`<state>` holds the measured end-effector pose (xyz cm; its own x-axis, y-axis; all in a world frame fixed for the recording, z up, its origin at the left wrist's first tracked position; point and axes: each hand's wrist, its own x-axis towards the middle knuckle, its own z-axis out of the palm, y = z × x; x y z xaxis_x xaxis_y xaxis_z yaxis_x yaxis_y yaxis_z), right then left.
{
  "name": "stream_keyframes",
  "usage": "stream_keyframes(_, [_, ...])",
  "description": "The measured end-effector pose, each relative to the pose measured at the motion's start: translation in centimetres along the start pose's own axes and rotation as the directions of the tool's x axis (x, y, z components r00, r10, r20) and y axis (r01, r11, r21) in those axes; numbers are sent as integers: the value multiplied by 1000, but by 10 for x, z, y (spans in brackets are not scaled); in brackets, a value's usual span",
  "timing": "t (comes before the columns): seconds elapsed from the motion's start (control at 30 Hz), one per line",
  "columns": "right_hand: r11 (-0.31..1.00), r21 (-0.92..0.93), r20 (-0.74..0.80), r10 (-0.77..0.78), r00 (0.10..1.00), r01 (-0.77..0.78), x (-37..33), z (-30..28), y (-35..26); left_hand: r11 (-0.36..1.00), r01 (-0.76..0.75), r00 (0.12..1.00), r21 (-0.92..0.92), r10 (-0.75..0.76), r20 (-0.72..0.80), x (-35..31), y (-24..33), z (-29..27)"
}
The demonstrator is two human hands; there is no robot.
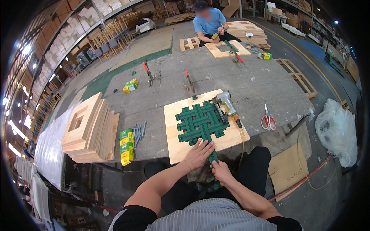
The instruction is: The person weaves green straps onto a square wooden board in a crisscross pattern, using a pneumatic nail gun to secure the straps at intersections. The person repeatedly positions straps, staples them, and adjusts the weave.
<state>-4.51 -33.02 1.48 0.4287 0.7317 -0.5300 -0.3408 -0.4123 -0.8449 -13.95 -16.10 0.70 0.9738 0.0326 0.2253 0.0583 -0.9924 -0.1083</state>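
A wooden board (173,152) lies at the table's near edge, with dark green elastic webbing (196,121) woven in a criss-cross over its middle. My left hand (199,154) rests flat on the near part of the board, fingers stretched over a webbing strap. Just to its right, my right hand (222,172) is closed round that strap, below the board's near edge. A pneumatic staple gun (227,104), silver and black, lies on the board's far right corner, partly over the webbing, its hose trailing toward me.
Left are stacked wooden frames (86,129), staple boxes (126,148) and staple strips (138,133). Red-handled scissors (268,119) lie right; clamps (189,81) stand beyond the board. Across the table, a co-worker (211,25) works over another wooden frame (216,52). A plastic bag (336,131) sits right.
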Motion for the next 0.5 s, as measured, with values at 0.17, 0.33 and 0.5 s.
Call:
stream_keyframes(0.17, [1000,-12,0,-8,1000,8,2,1,5,1000,-2,1000,-9,2,-14,-1,-2,5])
stream_keyframes(0.33, [1000,3,-18,10,1000,-10,7,1,16,1000,-11,1000,-20,11,-27,-1,-3,5])
stream_keyframes(0.5, [995,-97,-27,-20,999,17,20,-2,33,997,-11,999,-76,8,-36,-2,-5,6])
